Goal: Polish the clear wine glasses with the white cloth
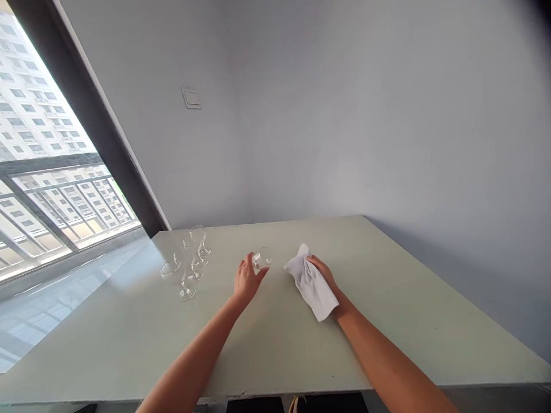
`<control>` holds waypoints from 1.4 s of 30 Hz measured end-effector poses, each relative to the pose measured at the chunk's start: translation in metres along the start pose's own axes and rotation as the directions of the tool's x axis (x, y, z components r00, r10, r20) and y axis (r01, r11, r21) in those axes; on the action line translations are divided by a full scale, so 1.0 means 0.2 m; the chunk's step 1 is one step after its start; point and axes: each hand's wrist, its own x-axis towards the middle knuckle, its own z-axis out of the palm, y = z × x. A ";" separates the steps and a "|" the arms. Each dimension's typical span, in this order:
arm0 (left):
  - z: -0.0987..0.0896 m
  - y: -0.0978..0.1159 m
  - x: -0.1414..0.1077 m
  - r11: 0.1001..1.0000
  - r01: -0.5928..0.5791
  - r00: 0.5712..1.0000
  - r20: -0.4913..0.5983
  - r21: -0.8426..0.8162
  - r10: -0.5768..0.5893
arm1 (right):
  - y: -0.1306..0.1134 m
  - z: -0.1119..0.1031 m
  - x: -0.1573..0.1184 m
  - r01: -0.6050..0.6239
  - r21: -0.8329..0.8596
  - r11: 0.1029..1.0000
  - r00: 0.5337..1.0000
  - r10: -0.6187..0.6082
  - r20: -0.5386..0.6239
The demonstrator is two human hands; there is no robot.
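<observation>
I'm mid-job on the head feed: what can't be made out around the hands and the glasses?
All in the head view:
Whether the left hand touches the clear glass beside it: its faint outline blends into the table.
Most fingers of the right hand: hidden by the white cloth.
The exact count of grouped stemmed glasses: transparent bowls overlap.
Dark shapes below the table: cut off by the bottom edge.

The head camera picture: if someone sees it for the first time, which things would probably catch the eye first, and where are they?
Probably the white cloth, held in the person's right grip near the middle of the pale table. Just left of it, a clear glass is at the left grip; contact is hard to tell. Then come the stemmed glasses, grouped on the table's left side.
</observation>
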 end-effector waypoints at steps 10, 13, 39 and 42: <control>0.19 0.06 -0.07 0.986 -0.098 0.992 -0.066 0.133 0.108 | 0.01 0.14 -0.09 0.410 -0.177 0.895 0.907 -0.421 -0.028; 0.18 0.05 -0.08 0.984 -0.091 0.993 -0.055 0.151 0.101 | 0.08 0.20 -0.11 0.516 -0.367 0.774 0.856 -0.474 0.206; 0.01 0.05 -0.05 0.881 -0.465 0.879 0.165 0.091 0.447 | 0.03 0.07 -0.04 0.036 -0.218 0.975 0.864 0.079 0.498; -0.04 0.04 -0.04 0.940 -0.279 0.825 0.453 -0.194 0.338 | 0.00 0.05 -0.07 0.140 -0.399 0.906 0.822 0.118 0.557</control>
